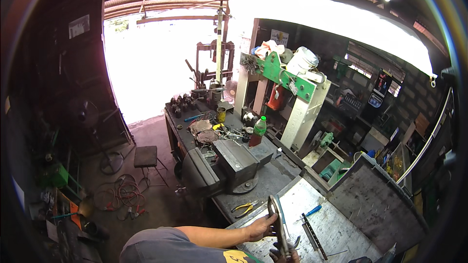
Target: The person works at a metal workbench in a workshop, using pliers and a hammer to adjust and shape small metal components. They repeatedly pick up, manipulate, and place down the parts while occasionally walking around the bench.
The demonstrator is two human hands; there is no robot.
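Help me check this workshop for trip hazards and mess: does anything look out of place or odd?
Yes: the red cables lie in a loose tangle on the floor beside the stool, odd because a foot could catch there. Beyond the vise, rags lie crumpled on the bench. I can make out no spill or damage.

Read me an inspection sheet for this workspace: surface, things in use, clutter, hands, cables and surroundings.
Surface: scuffed pale metal top; dark bench adjoining.
Things in use: curved metal tool, exact kind unclear.
Clutter: rags and green-capped bottle beyond the vise; yellow-handled pliers and blue-handled screwdriver lying loose.
Hands: left hand and right hand both grip the tool.
Cables: reddish cables, loosely looped on the floor.
Surroundings: stool; bright open doorway.
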